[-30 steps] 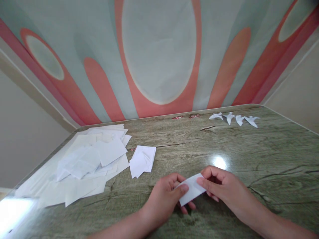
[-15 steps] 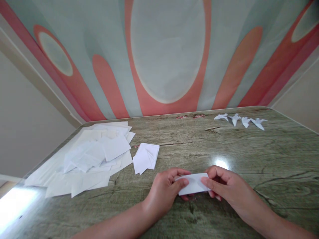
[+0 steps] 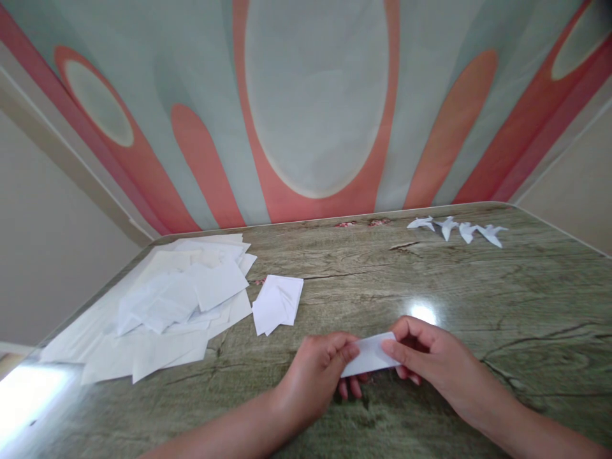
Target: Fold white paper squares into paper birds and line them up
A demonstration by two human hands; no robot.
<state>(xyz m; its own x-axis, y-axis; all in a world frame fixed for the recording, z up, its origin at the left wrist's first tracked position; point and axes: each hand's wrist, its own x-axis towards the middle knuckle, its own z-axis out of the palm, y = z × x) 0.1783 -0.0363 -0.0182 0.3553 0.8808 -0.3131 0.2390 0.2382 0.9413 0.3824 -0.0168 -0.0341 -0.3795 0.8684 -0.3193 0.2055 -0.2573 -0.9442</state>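
Between my two hands is a small white piece of paper (image 3: 369, 356), a narrow rectangle that looks folded. My left hand (image 3: 329, 363) pinches its left end, thumb on top and fingers beneath. The right end is pinched by my right hand (image 3: 415, 350), its thumb lying on the upper face. The paper is held just over the wooden table, tilted slightly up to the right. Ahead and to the left lies a small stack of white paper squares (image 3: 278, 303).
On the left, a big spread pile of white paper sheets (image 3: 191, 287) covers the wood-grain table (image 3: 344, 274). Several folded paper birds (image 3: 466, 231) stand in a row at the back right. A patterned wall covering (image 3: 315, 95) rises behind the table.
My left hand's fingers have shifted slightly on the paper, with lower fingertips now showing further beneath it. Both hands keep their pinch. The whole view has moved a little.
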